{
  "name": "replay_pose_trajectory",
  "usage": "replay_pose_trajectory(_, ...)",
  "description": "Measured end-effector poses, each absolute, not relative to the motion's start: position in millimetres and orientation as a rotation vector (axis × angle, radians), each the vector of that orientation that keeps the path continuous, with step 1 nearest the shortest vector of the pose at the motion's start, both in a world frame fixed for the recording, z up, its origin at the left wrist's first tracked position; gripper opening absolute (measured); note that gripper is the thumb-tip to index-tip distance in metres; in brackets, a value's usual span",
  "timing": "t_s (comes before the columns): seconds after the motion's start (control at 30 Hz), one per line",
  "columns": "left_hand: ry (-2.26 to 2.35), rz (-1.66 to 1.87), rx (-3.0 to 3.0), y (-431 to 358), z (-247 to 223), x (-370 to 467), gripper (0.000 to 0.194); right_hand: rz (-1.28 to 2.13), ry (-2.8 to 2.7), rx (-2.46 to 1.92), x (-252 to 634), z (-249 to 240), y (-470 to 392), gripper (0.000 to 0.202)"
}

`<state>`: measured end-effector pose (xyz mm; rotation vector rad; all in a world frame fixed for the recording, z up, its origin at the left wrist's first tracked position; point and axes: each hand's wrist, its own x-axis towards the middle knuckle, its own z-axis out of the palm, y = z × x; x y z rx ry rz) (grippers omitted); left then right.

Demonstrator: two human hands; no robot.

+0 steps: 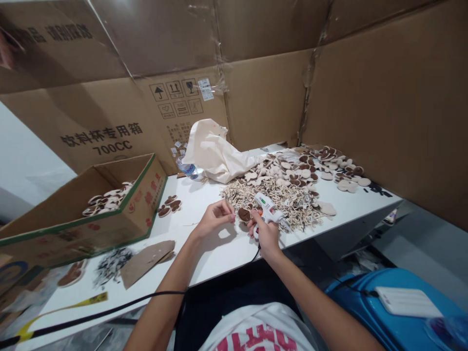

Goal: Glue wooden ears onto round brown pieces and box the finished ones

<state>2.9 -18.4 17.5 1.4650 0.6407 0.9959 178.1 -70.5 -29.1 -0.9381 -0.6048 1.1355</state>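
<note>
My right hand is wrapped round a white hot glue gun with a cord hanging below it. A brown felt piece with a pale edge sits at the thumb and fingers of this hand, beside the gun; whether they grip it too I cannot tell. To the left, my left hand is closed in a pinch just above the white table. Whatever is between its fingertips is too small to make out. Behind both hands spreads a heap of short cream cords.
Beyond the cords lie piled brown and cream felt pieces and a white cloth bag. A cardboard box holding similar pieces stands left. Cardboard walls enclose the back. A black cable crosses the front left; a blue stool is at right.
</note>
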Motion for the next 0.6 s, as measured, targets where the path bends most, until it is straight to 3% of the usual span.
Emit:
replay_pose_trajectory(0.1, 0.684, 0.968, 1.485, -18.4, 17.4, 0.9, 0.032, 1.132, -0.606, -0.956, 178.4, -25.9, -71.6, 0.040)
replay_pose_trajectory(0.6, 0.817, 0.984, 1.553, -20.0, 20.7, 2.1, 0.035, 1.122, -0.610, -0.948, 178.4, -27.7, -71.3, 0.039)
